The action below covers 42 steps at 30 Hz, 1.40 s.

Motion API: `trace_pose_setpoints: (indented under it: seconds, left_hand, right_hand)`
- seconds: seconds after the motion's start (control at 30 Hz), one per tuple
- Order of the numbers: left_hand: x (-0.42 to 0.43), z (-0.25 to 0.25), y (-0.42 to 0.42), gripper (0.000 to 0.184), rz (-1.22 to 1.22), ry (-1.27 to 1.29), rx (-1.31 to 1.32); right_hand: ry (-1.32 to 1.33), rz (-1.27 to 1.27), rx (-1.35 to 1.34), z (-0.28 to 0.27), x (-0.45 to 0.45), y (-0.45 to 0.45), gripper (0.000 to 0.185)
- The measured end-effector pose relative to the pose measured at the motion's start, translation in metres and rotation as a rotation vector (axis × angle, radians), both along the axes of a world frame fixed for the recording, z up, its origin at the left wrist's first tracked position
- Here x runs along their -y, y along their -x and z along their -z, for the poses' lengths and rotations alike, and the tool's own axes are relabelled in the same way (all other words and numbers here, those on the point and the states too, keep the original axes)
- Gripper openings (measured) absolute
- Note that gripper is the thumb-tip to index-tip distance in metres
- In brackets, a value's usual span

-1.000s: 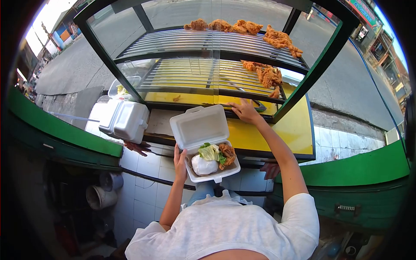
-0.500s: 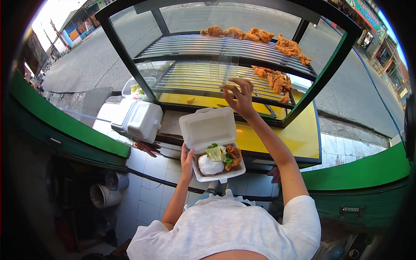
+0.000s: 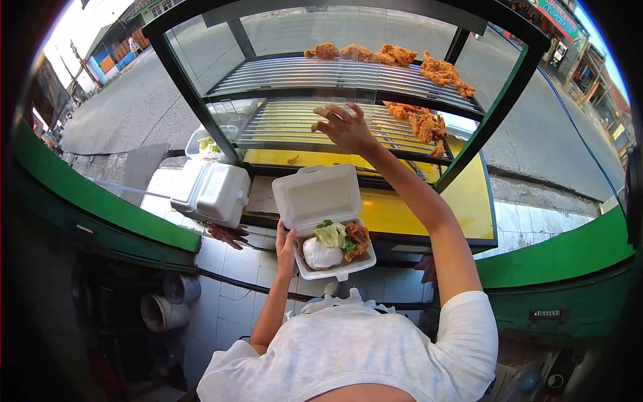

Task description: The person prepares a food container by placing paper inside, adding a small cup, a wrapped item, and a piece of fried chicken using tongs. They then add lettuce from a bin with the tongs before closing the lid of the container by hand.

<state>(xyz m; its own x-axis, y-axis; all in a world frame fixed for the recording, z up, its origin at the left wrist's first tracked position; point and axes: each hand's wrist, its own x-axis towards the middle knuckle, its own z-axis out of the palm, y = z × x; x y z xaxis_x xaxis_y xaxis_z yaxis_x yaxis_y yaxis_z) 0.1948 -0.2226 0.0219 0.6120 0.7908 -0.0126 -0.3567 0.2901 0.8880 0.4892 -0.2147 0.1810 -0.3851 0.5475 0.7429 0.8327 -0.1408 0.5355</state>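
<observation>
My left hand grips the left side of an open white foam takeaway box, its lid standing up at the back. Inside lie a white wrapped bundle, pale green lettuce and a piece of fried chicken. My right hand is raised at the front of the glass display case, fingers apart and slightly bent, holding nothing. Whether its fingertips touch the glass, I cannot tell. Fried chicken pieces line the upper rack, with more chicken at the right of the lower rack.
Closed foam boxes are stacked left of the case, near a clear tub of lettuce. Tongs lie low in the case. A yellow counter stands under it. Green walls flank me, and buckets sit at lower left.
My right hand has moved left along the front of the case, its fingers turning more to the left. My left hand still holds the box, which appears nearly unmoved.
</observation>
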Motion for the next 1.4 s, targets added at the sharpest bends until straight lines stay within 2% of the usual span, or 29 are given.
trace_pose_setpoints:
  seconds: [0.07,0.27,0.33,0.37,0.6,0.67,0.77,0.87,1.07,1.27,1.33,1.37,1.4]
  left_hand:
    - [-0.003,0.006,-0.003,0.053,-0.008,-0.006,-0.007]
    - [-0.015,0.024,-0.012,0.06,0.068,0.054,0.014]
    - [-0.01,0.01,-0.015,0.062,0.021,-0.001,-0.025]
    - [-0.01,-0.003,-0.012,0.056,0.014,0.001,-0.022]
    - [-0.01,-0.009,-0.021,0.055,0.046,-0.028,-0.053]
    - [-0.011,-0.003,-0.029,0.062,0.123,-0.014,-0.006]
    - [-0.014,0.008,-0.039,0.061,0.157,0.006,0.027]
    - [-0.014,-0.01,-0.037,0.061,0.204,0.021,0.026]
    - [-0.013,-0.017,-0.036,0.057,0.143,0.01,-0.046]
    - [-0.01,-0.018,-0.03,0.054,0.159,0.024,-0.003]
    - [-0.013,-0.02,-0.025,0.053,0.165,0.019,-0.027]
    - [-0.013,-0.018,-0.026,0.052,0.178,0.008,-0.032]
    - [-0.012,-0.018,-0.025,0.052,0.174,0.008,-0.03]
  right_hand:
    - [0.01,0.029,0.082,-0.003,0.011,-0.005,0.01]
    - [0.014,0.084,0.112,-0.008,0.05,-0.023,0.011]
    - [0.011,0.091,0.106,-0.008,0.065,-0.03,0.011]
    - [0.009,0.109,0.089,-0.009,0.069,-0.031,0.012]
    - [0.021,0.258,0.053,-0.016,0.124,-0.048,0.017]
    - [0.024,0.278,0.039,-0.017,0.138,-0.055,0.017]
    - [0.042,0.337,0.025,-0.01,0.155,-0.07,0.014]
    - [0.053,0.394,0.031,-0.014,0.165,-0.07,0.012]
    - [0.057,0.445,0.062,-0.018,0.183,-0.074,0.012]
    - [0.07,0.446,0.034,-0.012,0.178,-0.075,0.018]
    - [-0.045,0.424,-0.236,-0.01,0.166,-0.056,0.023]
    - [-0.089,0.327,-0.346,-0.007,0.162,-0.045,0.024]
    - [-0.089,0.323,-0.344,-0.005,0.157,-0.025,0.024]
